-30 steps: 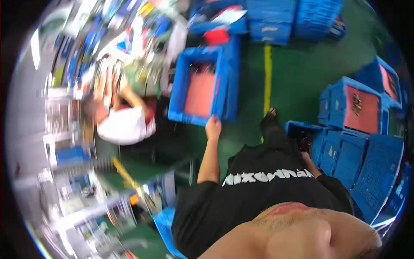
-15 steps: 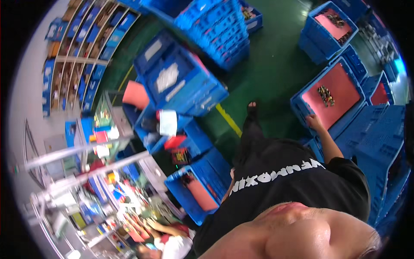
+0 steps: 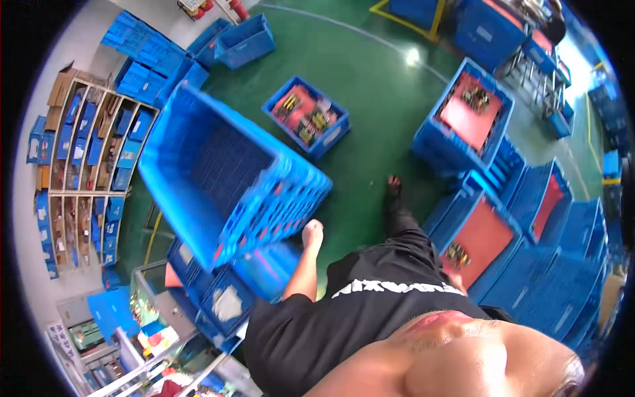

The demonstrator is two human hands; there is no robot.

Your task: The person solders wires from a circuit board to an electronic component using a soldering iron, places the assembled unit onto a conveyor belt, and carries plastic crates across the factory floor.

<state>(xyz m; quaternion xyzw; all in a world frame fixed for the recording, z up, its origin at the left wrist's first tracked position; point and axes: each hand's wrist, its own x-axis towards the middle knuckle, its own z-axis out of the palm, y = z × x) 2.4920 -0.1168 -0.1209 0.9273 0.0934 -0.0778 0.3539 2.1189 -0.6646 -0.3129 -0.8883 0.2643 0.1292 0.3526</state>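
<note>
A large empty blue crate (image 3: 225, 172) hangs tilted in the air in front of me, its open side facing up and left. My left hand (image 3: 312, 233) is closed at its lower right corner, the forearm rising from my black shirt. The crate is blurred. My right hand is hidden behind my torso. Right of me stands a blue crate lined with a red sheet (image 3: 479, 235), with a few small parts in its near corner.
Green floor (image 3: 370, 99) with my foot (image 3: 393, 188) on it. Blue crates with red sheets and parts stand at centre back (image 3: 307, 116) and right back (image 3: 466, 109). Stacked blue crates fill the right side. A shelf of bins (image 3: 92, 165) lines the left wall.
My view has swung round across the room. The big blue crate, earlier on a stack, is now lifted and tilted at my left hand. My right hand has dropped out of sight.
</note>
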